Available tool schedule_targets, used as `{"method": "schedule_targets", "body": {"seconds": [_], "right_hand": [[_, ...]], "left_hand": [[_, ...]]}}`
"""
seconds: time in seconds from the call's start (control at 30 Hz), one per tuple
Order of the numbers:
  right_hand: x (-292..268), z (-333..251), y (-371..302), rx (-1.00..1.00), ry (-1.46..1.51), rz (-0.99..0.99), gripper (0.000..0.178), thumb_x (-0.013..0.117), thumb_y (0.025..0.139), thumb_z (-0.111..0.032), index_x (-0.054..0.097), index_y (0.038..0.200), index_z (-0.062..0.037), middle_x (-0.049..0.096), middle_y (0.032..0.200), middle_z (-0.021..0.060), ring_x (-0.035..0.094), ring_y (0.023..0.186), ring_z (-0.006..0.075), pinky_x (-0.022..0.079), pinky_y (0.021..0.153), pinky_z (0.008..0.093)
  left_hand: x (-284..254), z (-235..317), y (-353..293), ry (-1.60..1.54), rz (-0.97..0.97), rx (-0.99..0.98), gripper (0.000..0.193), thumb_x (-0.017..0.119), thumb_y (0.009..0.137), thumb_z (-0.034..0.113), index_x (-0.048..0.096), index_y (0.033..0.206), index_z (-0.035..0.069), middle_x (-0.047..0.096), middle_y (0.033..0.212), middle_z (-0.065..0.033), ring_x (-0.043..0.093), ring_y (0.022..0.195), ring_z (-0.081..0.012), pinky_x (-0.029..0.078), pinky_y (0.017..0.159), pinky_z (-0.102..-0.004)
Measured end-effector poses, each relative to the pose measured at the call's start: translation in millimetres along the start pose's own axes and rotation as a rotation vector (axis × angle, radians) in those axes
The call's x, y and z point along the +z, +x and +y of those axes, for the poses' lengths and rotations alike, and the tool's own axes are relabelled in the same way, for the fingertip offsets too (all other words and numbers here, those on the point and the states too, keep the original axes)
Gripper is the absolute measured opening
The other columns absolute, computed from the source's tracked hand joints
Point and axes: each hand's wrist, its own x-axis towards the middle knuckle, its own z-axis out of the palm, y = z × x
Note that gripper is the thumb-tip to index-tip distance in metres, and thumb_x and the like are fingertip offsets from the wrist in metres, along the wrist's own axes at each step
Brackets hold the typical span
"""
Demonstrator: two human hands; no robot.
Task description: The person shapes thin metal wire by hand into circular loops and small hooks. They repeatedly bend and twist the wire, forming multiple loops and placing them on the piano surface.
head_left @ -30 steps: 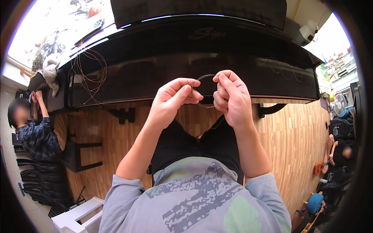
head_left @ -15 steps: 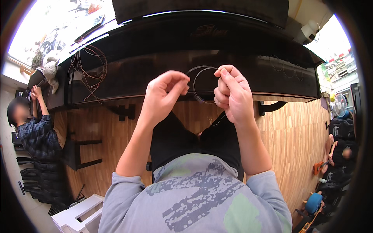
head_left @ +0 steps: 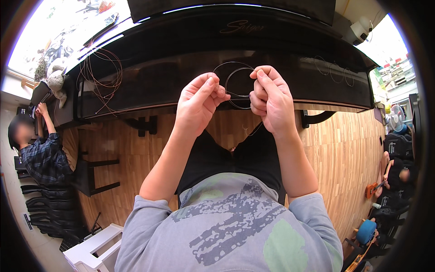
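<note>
In front of the dark glossy surface, a thin silvery metal string point(head_left: 228, 78) hangs in a loose coil between my two hands. My right hand point(head_left: 272, 100) is closed on the coil's right side, thumb and forefinger pinched at the top and the other fingers curled in. From there one strand arcs over to my left hand point(head_left: 198, 102), whose thumb and forefinger are pinched together around its end; the end itself is too fine to make out. A thin loose piece dangles below the right hand, over my black trousers point(head_left: 213, 156).
A black upright piano point(head_left: 181, 72) spans the front. Coppery coiled strings point(head_left: 120, 75) lie on its left, silvery coils point(head_left: 330, 75) on its right. At left a person in plaid point(head_left: 43, 152) works by a black stool point(head_left: 86, 177); at far right someone holds an orange ukulele point(head_left: 371, 189).
Both hands have risen slightly. My left hand has turned, showing more of its palm side, its thumb and forefinger pinched higher, and the strand arcs wider above the coil.
</note>
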Motion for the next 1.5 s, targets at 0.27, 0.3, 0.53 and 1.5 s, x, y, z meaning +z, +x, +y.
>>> {"method": "schedule_targets", "body": {"seconds": [0.27, 0.3, 0.53, 1.5], "right_hand": [[4.6, 2.3, -1.0, -0.008, 0.055, -0.042, 0.014, 0.042, 0.101, -0.015, 0.051, 0.098, -0.0049, 0.03, 0.057, -0.0071, 0.025, 0.042, 0.0023, 0.018, 0.038, 0.0203], [4.5, 3.2, -0.9, -0.02, 0.07, -0.051, 0.014, 0.042, 0.101, -0.015, 0.051, 0.098, -0.0049, 0.03, 0.057, -0.007, 0.024, 0.042, 0.0024, 0.018, 0.038, 0.0203], [2.4, 5.1, -0.3, -0.133, 0.071, -0.031, 0.014, 0.042, 0.101, -0.015, 0.051, 0.098, -0.0052, 0.029, 0.057, -0.0069, 0.025, 0.043, 0.0024, 0.019, 0.039, 0.0204], [4.0, -3.6, -6.0, 0.023, 0.107, -0.023, 0.016, 0.041, 0.102, -0.019, 0.052, 0.097, -0.0085, 0.026, 0.056, -0.0076, 0.022, 0.043, 0.0022, 0.02, 0.038, 0.0186]], "left_hand": [[4.5, 0.5, 0.3, -0.242, -0.077, -0.168, 0.007, 0.05, 0.097, 0.015, 0.052, 0.097, 0.009, 0.047, 0.083, 0.0008, 0.053, 0.076, -0.0088, 0.051, 0.077, -0.0285], [5.5, -2.0, -1.2, -0.243, -0.052, -0.208, 0.007, 0.051, 0.097, 0.016, 0.053, 0.097, 0.009, 0.05, 0.084, -0.0001, 0.053, 0.076, -0.0095, 0.049, 0.076, -0.0288], [2.4, -17.7, -7.6, -0.21, -0.091, -0.331, 0.014, 0.049, 0.097, 0.02, 0.055, 0.098, 0.008, 0.057, 0.079, -0.0014, 0.053, 0.079, -0.0141, 0.042, 0.074, -0.0306], [-5.9, 3.5, -10.9, 1.079, 0.079, 0.453, 0.017, 0.056, 0.093, 0.008, 0.069, 0.102, 0.004, 0.044, 0.071, 0.0018, 0.038, 0.063, -0.006, 0.033, 0.054, -0.0228]]}}
